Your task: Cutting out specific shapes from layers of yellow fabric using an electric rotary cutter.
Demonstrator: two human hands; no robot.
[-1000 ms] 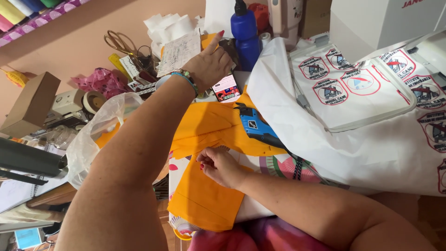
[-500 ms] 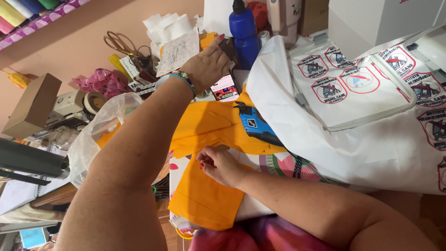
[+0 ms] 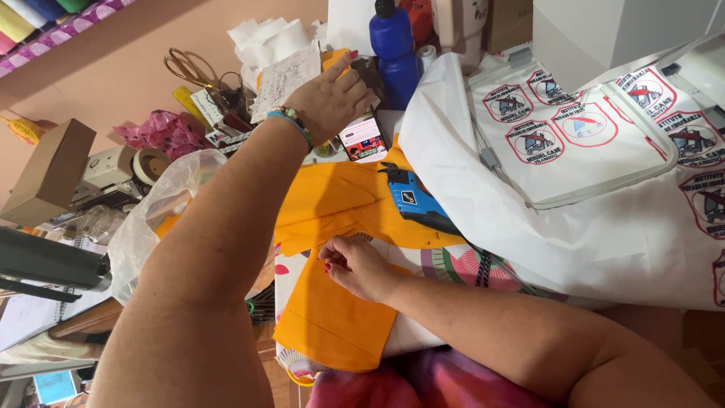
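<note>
Prep step, mid-reach: right hand (image 3: 361, 266) pinched the orange fabric (image 3: 332, 317) flat at the table's near edge. Left hand (image 3: 332, 94) reached into the far clutter beside the blue bottle (image 3: 394, 47), fingers curled; couldn't tell whether they held anything. Next move likely needed a firm grip there while the fabric stayed pinned.

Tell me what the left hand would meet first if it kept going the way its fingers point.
Probably the blue bottle: the left hand points up and right toward it, over small dark clutter. Depth is unclear, so it might pass in front.
</note>
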